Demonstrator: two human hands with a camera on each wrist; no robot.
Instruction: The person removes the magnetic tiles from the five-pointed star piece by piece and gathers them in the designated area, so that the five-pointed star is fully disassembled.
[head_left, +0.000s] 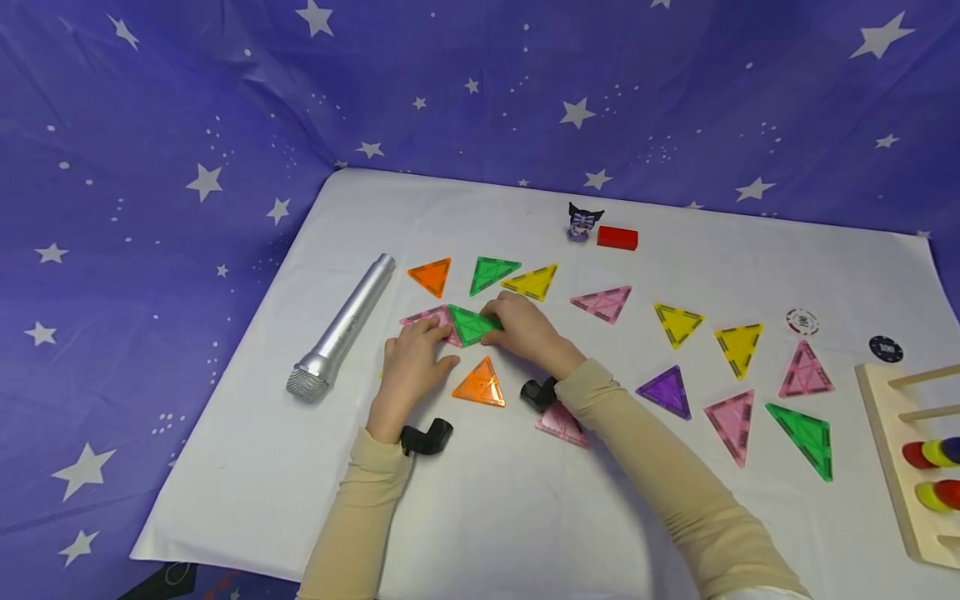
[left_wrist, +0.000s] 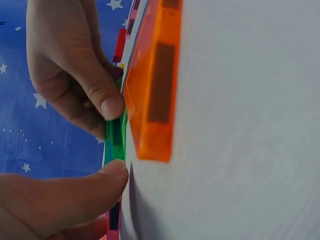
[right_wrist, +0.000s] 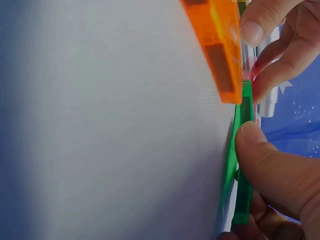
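Note:
My right hand (head_left: 523, 332) pinches a green triangular magnetic tile (head_left: 470, 325) by its right end, thumb in front and fingers behind. Just to the left lies a pink triangular tile (head_left: 435, 319), its edge meeting the green one. Fingertips of my left hand (head_left: 414, 360) rest on the pink tile, while the thumb stands apart from it. In the right wrist view, the right thumb (right_wrist: 257, 150) presses on the green tile's edge. An orange triangular tile (head_left: 482, 385) lies between the hands, nearer the body, and looms large in the left wrist view.
A silver microphone (head_left: 348, 325) lies at the left. Behind the hands are orange (head_left: 431, 276), green (head_left: 492, 273) and yellow (head_left: 532, 282) tiles. Several more tiles spread rightward, before a wooden bead rack (head_left: 888, 467). A small figurine (head_left: 582, 223) and red block (head_left: 618, 238) stand at the back.

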